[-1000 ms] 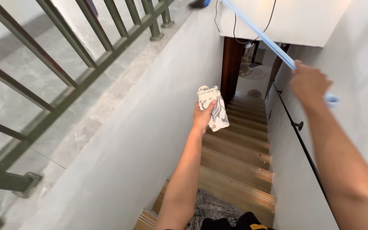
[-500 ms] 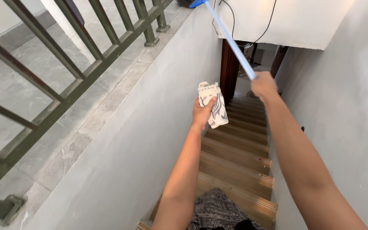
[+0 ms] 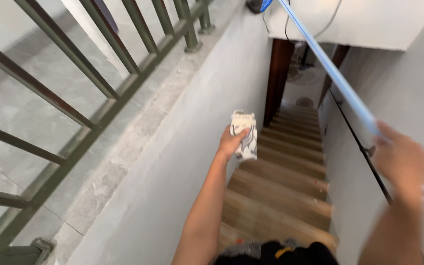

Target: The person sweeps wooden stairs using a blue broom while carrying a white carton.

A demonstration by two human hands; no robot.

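Standing at the top of a wooden staircase (image 3: 280,181), the person is extending both arms forward over the descending steps. The left hand (image 3: 230,143) is closing around a folded white cloth with a dark grey pattern (image 3: 244,133), holding it upright just beside the grey plastered wall (image 3: 172,162) on the left side of the stairwell. The right hand (image 3: 402,162), blurred in this view, is gripping a long light-blue pole (image 3: 330,68) near its lower end; a short length of the pole is projecting past the hand toward the right edge. The pole is running diagonally up and to the left, and its far end is meeting a dark head with a blue fitting (image 3: 259,5) at the top edge, beside the upper landing. A dark metal railing (image 3: 99,88) is standing along the tiled landing floor (image 3: 35,64) on the left. A thin black handrail (image 3: 357,142) is running down the right wall, just behind the right hand. A dark wooden door frame (image 3: 277,73) is standing at the foot of the stairs.
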